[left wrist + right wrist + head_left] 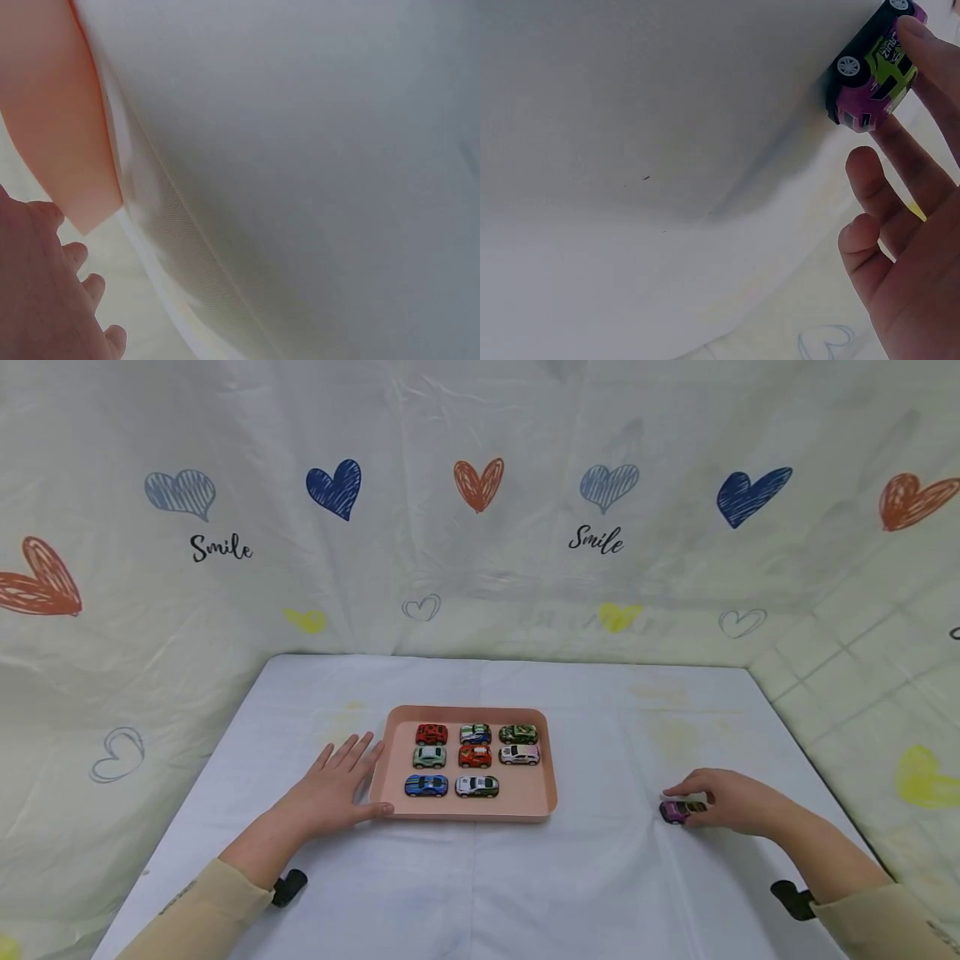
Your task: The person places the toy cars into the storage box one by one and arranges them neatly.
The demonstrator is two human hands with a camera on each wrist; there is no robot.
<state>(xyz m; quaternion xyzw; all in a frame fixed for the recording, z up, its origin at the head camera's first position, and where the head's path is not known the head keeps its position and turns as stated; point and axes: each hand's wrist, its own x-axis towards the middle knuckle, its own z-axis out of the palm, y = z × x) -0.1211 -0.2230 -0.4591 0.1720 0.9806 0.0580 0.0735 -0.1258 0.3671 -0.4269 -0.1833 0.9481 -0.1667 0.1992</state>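
Observation:
My right hand (738,803) pinches a purple and lime-green toy car (877,71) between thumb and fingers, at the right side of the table. Its other fingers are loosely bent, as the right wrist view shows. My left hand (333,789), fingers spread, touches the left edge of a pink tray (525,806), its thumb at the front left corner. Inside stand several toy cars in rows. Up front are a blue car (426,786) and a white car (477,787), with bare tray to their right. A mint car (429,757) and a camouflage car (518,734) stand farther back.
White cloth covers the table (600,877). Behind it hangs a pale curtain (480,560) printed with hearts and the word Smile. A dark wrist camera strap (289,887) shows at the left sleeve, and another dark wrist piece (792,900) at the right sleeve.

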